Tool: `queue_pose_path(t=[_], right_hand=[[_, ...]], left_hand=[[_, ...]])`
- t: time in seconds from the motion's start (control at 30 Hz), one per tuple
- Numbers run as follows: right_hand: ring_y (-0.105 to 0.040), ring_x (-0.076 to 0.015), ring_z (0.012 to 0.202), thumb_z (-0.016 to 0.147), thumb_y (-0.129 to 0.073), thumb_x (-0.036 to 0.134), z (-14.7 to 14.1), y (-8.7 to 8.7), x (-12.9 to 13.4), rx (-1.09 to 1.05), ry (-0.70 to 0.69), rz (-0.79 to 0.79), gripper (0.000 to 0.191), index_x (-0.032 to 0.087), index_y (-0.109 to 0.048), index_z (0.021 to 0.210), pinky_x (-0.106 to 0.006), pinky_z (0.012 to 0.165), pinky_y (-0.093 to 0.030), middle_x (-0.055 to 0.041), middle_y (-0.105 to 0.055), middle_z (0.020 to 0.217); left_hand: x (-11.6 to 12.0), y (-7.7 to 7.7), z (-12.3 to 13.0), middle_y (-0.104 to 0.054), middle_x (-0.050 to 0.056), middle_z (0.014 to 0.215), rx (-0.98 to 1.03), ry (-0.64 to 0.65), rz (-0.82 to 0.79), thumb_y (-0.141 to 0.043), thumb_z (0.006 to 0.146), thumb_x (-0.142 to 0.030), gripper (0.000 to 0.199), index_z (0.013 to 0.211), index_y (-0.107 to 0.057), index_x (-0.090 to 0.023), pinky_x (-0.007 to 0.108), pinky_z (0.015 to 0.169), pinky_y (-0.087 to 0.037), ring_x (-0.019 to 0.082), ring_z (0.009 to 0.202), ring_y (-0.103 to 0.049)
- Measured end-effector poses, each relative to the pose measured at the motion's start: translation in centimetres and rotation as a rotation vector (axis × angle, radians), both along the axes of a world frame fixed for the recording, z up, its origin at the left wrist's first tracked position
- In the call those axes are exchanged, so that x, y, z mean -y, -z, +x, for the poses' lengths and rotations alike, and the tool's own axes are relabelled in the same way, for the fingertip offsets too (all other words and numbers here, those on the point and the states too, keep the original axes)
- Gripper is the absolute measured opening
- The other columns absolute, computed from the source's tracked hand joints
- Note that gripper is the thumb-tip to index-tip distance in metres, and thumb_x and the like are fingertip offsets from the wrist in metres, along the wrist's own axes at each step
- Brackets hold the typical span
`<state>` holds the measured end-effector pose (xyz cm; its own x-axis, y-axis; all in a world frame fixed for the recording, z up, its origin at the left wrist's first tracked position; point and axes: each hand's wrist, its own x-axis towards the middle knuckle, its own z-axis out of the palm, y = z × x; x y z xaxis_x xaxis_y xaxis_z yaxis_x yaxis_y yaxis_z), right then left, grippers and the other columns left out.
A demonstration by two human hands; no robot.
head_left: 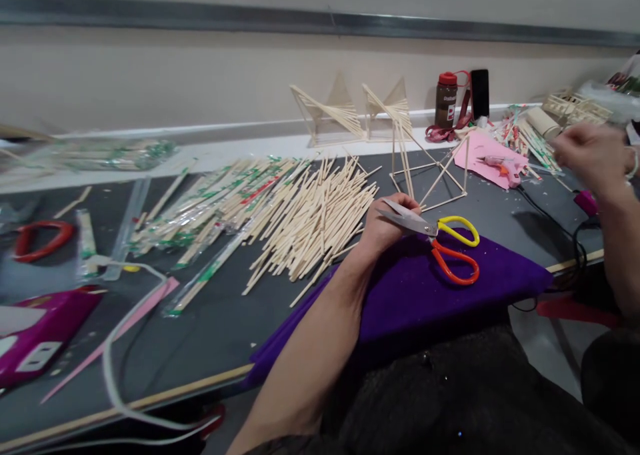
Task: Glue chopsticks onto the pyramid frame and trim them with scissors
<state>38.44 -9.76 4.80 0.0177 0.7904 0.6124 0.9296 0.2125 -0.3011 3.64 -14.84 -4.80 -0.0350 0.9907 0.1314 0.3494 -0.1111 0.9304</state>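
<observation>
My left hand reaches in over the purple cloth, its fingers curled closed. It holds scissors near the blades, which cross in front of the hand. Their yellow and red handle loops stick out to the right, over the cloth. Just beyond my fingertips stands an open frame of thin wooden sticks; whether I touch it is hidden. A large pile of bare sticks lies left of my hand. My right hand is not in view.
At the right edge is another person's hand, blurred. A glue gun rests on pink paper, its black cord trailing rightward. Two stick models stand by the wall near a bottle. Wrapped sticks and a white cable lie leftward.
</observation>
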Motion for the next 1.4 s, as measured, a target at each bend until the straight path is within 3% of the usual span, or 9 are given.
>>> queue_pose_path(t=[0.07, 0.13, 0.27, 0.53, 0.63, 0.77, 0.93, 1.13, 1.4], right_hand=[[-0.068, -0.0261, 0.079, 0.082, -0.075, 0.044, -1.8, 3.0, 1.4, 0.352, -0.058, -0.148, 0.032, 0.012, -0.075, 0.083, -0.033, 0.056, -0.032, -0.019, -0.074, 0.092], [-0.069, -0.0291, 0.093, 0.088, -0.07, 0.04, -4.1, 5.7, 3.8, 0.471, -0.225, -0.09, 0.038, 0.015, -0.071, 0.116, -0.032, 0.058, -0.039, -0.0194, -0.067, 0.127], [-0.069, -0.0243, 0.091, 0.098, -0.054, 0.038, -8.6, 8.7, 9.2, 0.354, -0.608, -0.15, 0.03, 0.02, -0.067, 0.117, -0.036, 0.078, -0.053, -0.0116, -0.073, 0.108], [-0.064, -0.0332, 0.113, 0.08, -0.061, 0.025, -13.0, 11.3, 10.1, 0.151, -0.657, -0.282, 0.068, 0.014, -0.044, 0.145, -0.049, 0.093, -0.053, -0.0201, -0.063, 0.131], [-0.068, -0.0261, 0.097, 0.077, -0.061, 0.022, -13.1, 11.2, 9.6, -0.118, -0.68, -0.36, 0.071, 0.018, -0.043, 0.145, -0.043, 0.086, -0.056, -0.015, -0.066, 0.122], [-0.062, -0.0194, 0.082, 0.077, -0.066, 0.03, -13.0, 8.7, 8.3, -0.424, -0.705, -0.383, 0.075, 0.026, -0.039, 0.147, -0.035, 0.075, -0.055, -0.0058, -0.063, 0.103], [-0.062, -0.0232, 0.096, 0.078, -0.069, 0.037, -14.4, 5.6, 4.6, -0.353, -0.83, -0.344, 0.075, 0.029, -0.042, 0.148, -0.041, 0.087, -0.052, -0.0072, -0.061, 0.117], [-0.062, -0.029, 0.103, 0.073, -0.072, 0.043, -14.8, 7.3, 2.9, -0.242, -0.876, -0.361, 0.074, 0.025, -0.045, 0.14, -0.049, 0.092, -0.051, -0.0109, -0.059, 0.126], [-0.06, -0.0229, 0.086, 0.07, -0.073, 0.041, -14.1, 8.0, 3.8, -0.159, -0.859, -0.369, 0.076, 0.025, -0.044, 0.139, -0.046, 0.083, -0.053, -0.0103, -0.061, 0.12]], left_hand=[[0.1, -0.1, 0.0, -0.065, 0.0, 0.061, -0.019, -0.012, -0.011, -0.069, 0.064, -0.031, 0.012, 0.065, -0.067, -0.019, 0.023, 0.048, -0.037, 0.014, 0.053, -0.053], [0.3, -0.2, -0.1, -0.065, 0.0, 0.061, -0.046, -0.02, -0.016, -0.069, 0.063, -0.03, 0.011, 0.066, -0.068, -0.019, 0.023, 0.048, -0.037, 0.014, 0.054, -0.054], [0.2, -0.2, -0.2, -0.066, 0.001, 0.063, -0.083, -0.006, 0.022, -0.069, 0.064, -0.029, 0.01, 0.066, -0.069, -0.019, 0.023, 0.048, -0.038, 0.015, 0.056, -0.056], [0.2, 0.2, 0.1, -0.067, 0.001, 0.065, -0.106, -0.008, 0.058, -0.067, 0.069, -0.029, 0.01, 0.068, -0.068, -0.019, 0.024, 0.049, -0.038, 0.015, 0.057, -0.057], [0.3, -0.5, -0.1, -0.067, 0.0, 0.065, -0.12, -0.054, 0.088, -0.067, 0.069, -0.027, 0.007, 0.069, -0.068, -0.02, 0.024, 0.053, -0.04, 0.015, 0.059, -0.057], [0.6, -2.1, -0.8, -0.066, -0.001, 0.066, 0.002, -0.095, 0.179, -0.067, 0.07, -0.026, 0.007, 0.07, -0.067, -0.019, 0.024, 0.061, -0.045, 0.013, 0.062, -0.058], [1.2, -3.6, -2.1, -0.065, 0.0, 0.069, 0.154, -0.166, 0.27, -0.067, 0.07, -0.032, 0.014, 0.072, -0.067, -0.018, 0.023, 0.057, -0.045, 0.011, 0.062, -0.055], [1.8, -4.3, -2.7, -0.063, -0.001, 0.063, 0.305, -0.18, 0.418, -0.071, 0.067, -0.033, 0.015, 0.069, -0.067, -0.019, 0.023, 0.053, -0.045, 0.01, 0.057, -0.053], [2.0, -4.2, -2.0, -0.065, -0.001, 0.059, 0.408, -0.025, 0.436, -0.073, 0.061, -0.02, 0.004, 0.064, -0.07, -0.02, 0.021, 0.046, -0.042, 0.008, 0.051, -0.053]])
